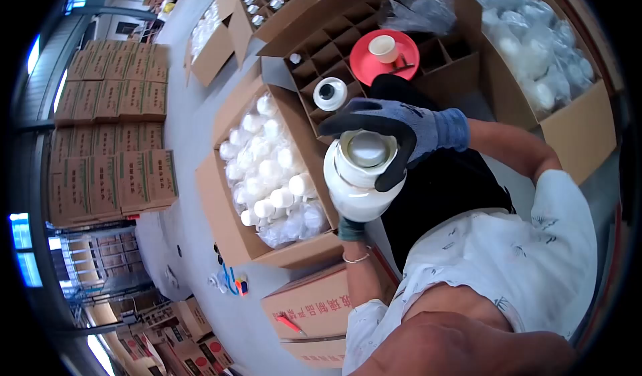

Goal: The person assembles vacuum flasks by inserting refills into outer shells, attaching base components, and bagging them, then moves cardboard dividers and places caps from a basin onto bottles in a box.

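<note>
A white bottle [363, 199] with a wide ringed neck and a pale round top is held upright between my hands. My right hand [401, 132], in a blue-grey and black glove, is closed around its neck from above. Beneath the bottle is my left hand [351, 229]; only green glove fabric shows, and the fingers are hidden. Just beyond stands another white bottle [330, 94] with a black mouth, at the edge of a divided carton [321, 48]. A red round tray [366, 68] rests on the dividers, bearing a cream cup [383, 47] and a small dark piece.
An open carton [227, 225] of plastic-wrapped white parts stands to the left. Another carton [582, 139] with wrapped items is at the right. A red cutter [291, 324] lies on a closed box [314, 306]. Stacked cartons [110, 182] line the far left.
</note>
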